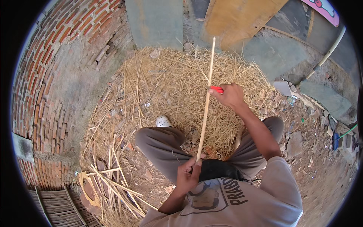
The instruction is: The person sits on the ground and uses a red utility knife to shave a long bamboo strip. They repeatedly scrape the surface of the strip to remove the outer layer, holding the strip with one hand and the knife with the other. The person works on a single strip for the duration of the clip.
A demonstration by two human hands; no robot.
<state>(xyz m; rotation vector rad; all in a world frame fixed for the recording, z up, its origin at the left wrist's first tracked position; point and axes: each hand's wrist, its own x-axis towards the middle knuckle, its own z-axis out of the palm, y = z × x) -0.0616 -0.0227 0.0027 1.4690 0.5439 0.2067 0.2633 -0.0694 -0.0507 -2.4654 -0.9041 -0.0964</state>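
A long, pale bamboo strip (pixel 205 115) rises from my lap and points away from me. Its near end is gripped in my left hand (pixel 188 175), with the fingers wrapped round it. Farther up the strip, my right hand (pixel 230 95) is closed on a small red-handled knife (pixel 216 89). The knife's short blade, barely visible, meets the strip, and a thin sliver stands off just above that spot. The strip's far end is free, above a heap of pale shavings (pixel 166 75).
Cut strips (pixel 115 185) lie in a loose pile at my left. A brick wall (pixel 45 94) stands on the left, with grey boards (pixel 153 22) and a brown board (pixel 242 19) at the back. Rubble (pixel 295 143) and a pale pipe (pixel 329 55) are at the right.
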